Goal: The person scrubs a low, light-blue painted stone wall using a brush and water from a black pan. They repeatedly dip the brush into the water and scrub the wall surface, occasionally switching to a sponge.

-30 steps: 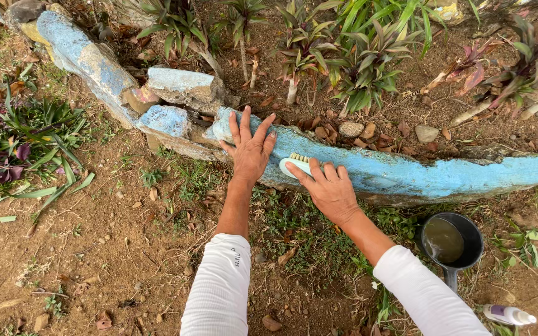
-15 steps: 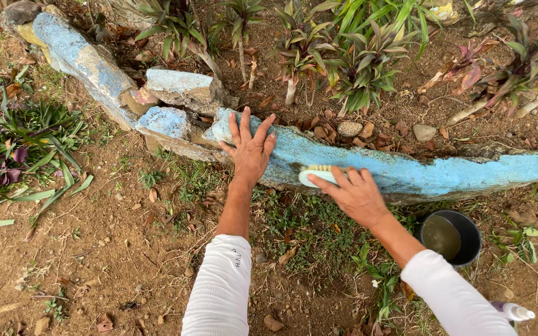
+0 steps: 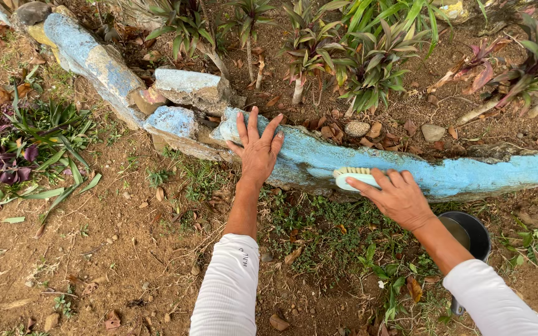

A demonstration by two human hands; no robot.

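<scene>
The person is scrubbing the blue-painted stone edging [image 3: 468, 174] of the garden bed, the right hand [image 3: 400, 199] clamping its fingers on a scrubbing brush [image 3: 353, 177] pressed against it, while the left hand [image 3: 258, 149] is resting flat, fingers spread, nearby.

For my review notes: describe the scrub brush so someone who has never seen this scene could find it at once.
Find the long blue-painted stone edging that runs across the garden bed. The left hand lies flat on it; further along, the right hand presses the brush against the blue face. It is the only small oval thing there, with a pale body and light bristles pointing up, unlike the round black pot on the ground.
</scene>
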